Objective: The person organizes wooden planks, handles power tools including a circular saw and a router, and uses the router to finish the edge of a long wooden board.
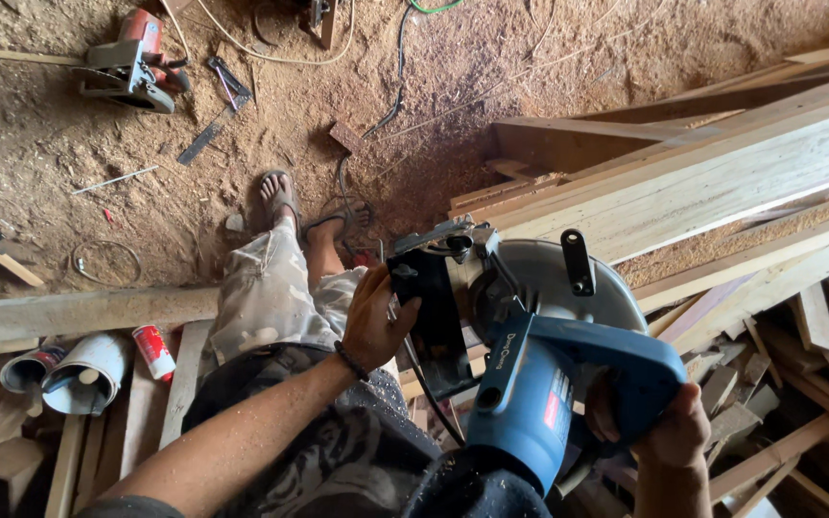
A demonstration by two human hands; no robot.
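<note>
Close above the lap, blue-bodied circular saw with a round silver blade guard (pixel 549 345) gripped in both hands: right hand (pixel 669 432) with fingers wrapped fully around the blue rear handle, left hand (pixel 376 317) with fingers curled over the edge of the saw's black metal base plate (pixel 434 317). Right of the saw, long pale wooden planks (pixel 702 182) stacked with offcuts; left of it, a red-and-white can (pixel 153 351) and white pipe pieces (pixel 83 369); beyond it on the sawdust floor (pixel 40 144), a red power tool (pixel 131 62).

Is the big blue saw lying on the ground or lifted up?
Lifted up: the right hand grips the blue saw handle, the left hand holds its black base plate.
</note>
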